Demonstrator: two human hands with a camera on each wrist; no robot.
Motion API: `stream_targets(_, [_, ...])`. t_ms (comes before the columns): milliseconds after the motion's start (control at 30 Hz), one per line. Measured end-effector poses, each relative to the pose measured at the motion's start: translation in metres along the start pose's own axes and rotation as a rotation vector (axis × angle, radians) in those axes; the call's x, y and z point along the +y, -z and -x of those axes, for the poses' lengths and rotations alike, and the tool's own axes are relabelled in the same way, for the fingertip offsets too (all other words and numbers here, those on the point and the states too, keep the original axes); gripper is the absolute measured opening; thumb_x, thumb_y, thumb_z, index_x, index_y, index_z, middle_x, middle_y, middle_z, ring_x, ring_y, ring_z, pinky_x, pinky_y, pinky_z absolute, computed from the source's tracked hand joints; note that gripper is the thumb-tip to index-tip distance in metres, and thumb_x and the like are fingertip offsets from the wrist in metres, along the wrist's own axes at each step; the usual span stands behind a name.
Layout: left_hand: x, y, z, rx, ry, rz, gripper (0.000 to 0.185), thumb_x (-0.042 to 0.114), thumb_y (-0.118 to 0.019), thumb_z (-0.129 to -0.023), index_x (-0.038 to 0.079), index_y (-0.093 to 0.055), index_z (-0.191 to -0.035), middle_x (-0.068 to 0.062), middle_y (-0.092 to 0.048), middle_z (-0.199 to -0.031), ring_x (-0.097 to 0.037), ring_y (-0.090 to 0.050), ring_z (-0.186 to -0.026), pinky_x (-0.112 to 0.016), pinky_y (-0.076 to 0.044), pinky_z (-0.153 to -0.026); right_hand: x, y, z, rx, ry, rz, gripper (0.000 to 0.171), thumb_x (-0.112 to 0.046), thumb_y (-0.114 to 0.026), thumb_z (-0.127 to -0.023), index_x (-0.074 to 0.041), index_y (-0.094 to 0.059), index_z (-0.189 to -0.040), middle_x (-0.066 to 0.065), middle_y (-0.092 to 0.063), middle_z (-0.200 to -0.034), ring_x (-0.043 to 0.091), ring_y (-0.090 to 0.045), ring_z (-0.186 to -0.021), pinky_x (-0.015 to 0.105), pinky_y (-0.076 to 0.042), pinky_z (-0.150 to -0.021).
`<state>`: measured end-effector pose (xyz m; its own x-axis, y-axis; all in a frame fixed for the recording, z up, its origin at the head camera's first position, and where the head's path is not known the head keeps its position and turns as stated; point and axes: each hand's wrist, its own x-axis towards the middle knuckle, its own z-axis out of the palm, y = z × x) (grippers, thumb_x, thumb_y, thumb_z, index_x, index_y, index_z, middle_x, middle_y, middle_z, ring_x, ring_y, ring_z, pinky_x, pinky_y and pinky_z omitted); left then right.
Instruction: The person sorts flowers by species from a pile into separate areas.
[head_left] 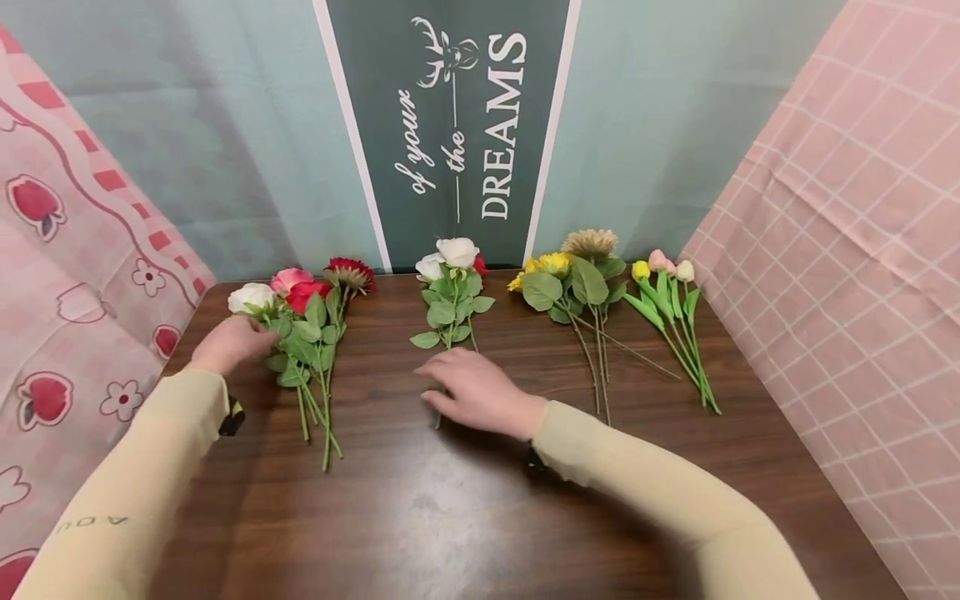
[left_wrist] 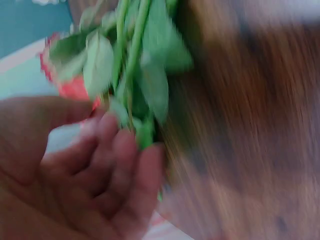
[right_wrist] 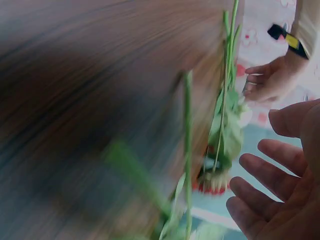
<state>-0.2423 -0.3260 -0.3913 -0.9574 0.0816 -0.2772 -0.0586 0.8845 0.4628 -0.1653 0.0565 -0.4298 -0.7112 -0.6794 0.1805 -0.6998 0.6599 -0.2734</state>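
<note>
On the left, a bunch of artificial flowers holds a white rose (head_left: 251,297), pink and red roses (head_left: 306,294) and a dark red bloom (head_left: 349,274). My left hand (head_left: 234,343) is at the leaves just below the white rose, fingers loosely bent. In the left wrist view its fingertips overlap the blurred green leaves (left_wrist: 152,82). My right hand (head_left: 480,392) hovers over the stems of the middle bunch with white roses (head_left: 457,252), covering part of them. In the right wrist view its fingers (right_wrist: 265,172) are spread, with a cut green stem (right_wrist: 188,130) beside them.
Yellow flowers (head_left: 553,265) and a beige bloom (head_left: 590,243) lie right of the middle on the brown wooden table (head_left: 420,517). Farther right lie yellow and pink tulips (head_left: 660,265). A green printed cloth (head_left: 637,100) hangs behind, with patterned pink cloths (head_left: 847,233) at both sides.
</note>
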Motion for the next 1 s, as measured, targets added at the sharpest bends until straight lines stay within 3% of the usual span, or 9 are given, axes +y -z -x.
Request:
stream_targets(133, [-0.007, 0.002, -0.001, -0.247, 0.107, 0.186, 0.035, 0.03, -0.058, -0.1, 0.002, -0.07, -0.083, -0.002, -0.068, -0.077, -0.018, -0.063, -0.072, -0.036, -0.056, -0.067, -0.024, -0.013, -0.028, -0.052, 0.03, 0.016, 0.039, -0.033, -0.059, -0.104, -0.012, -0.065, -0.136, 0.001, -0.065, -0.132, 0.018, -0.056, -0.127, 0.033, -0.038, -0.113])
stream_targets(233, [-0.008, -0.005, -0.002, -0.315, 0.152, 0.243, 0.041, 0.035, -0.057, -0.103, -0.003, -0.073, -0.095, -0.005, -0.071, -0.086, -0.019, -0.066, -0.08, -0.036, -0.059, -0.072, -0.037, -0.021, -0.041, -0.075, 0.044, 0.022, 0.038, -0.034, -0.058, -0.105, -0.014, -0.065, -0.136, 0.0, -0.065, -0.133, 0.017, -0.056, -0.128, 0.031, -0.037, -0.113])
stream_targets(567, [-0.008, -0.021, -0.002, -0.244, 0.186, 0.424, 0.036, 0.021, -0.056, -0.1, -0.013, -0.064, -0.105, -0.008, -0.068, -0.085, -0.016, -0.067, -0.075, -0.037, -0.062, -0.073, -0.046, -0.038, -0.05, -0.087, 0.045, 0.017, 0.036, -0.034, -0.059, -0.104, -0.015, -0.067, -0.134, -0.002, -0.066, -0.131, 0.016, -0.057, -0.126, 0.027, -0.038, -0.112])
stream_targets(800, [-0.015, -0.013, 0.001, -0.222, 0.165, 0.608, 0.033, 0.018, -0.048, -0.105, -0.013, -0.05, -0.117, -0.007, -0.066, -0.085, -0.012, -0.069, -0.074, -0.033, -0.062, -0.076, -0.041, -0.039, -0.044, -0.08, 0.029, 0.009, 0.035, -0.034, -0.059, -0.104, -0.015, -0.068, -0.133, -0.001, -0.067, -0.129, 0.017, -0.058, -0.124, 0.029, -0.039, -0.111])
stream_targets(1000, [-0.022, -0.001, 0.008, -0.15, 0.115, 0.659, 0.036, 0.018, -0.046, -0.107, -0.014, -0.046, -0.123, -0.006, -0.066, -0.088, -0.012, -0.069, -0.078, -0.032, -0.061, -0.08, -0.038, -0.039, -0.043, -0.07, 0.026, -0.013, 0.033, -0.032, -0.06, -0.104, -0.015, -0.069, -0.131, -0.001, -0.068, -0.127, 0.017, -0.059, -0.123, 0.029, -0.04, -0.11])
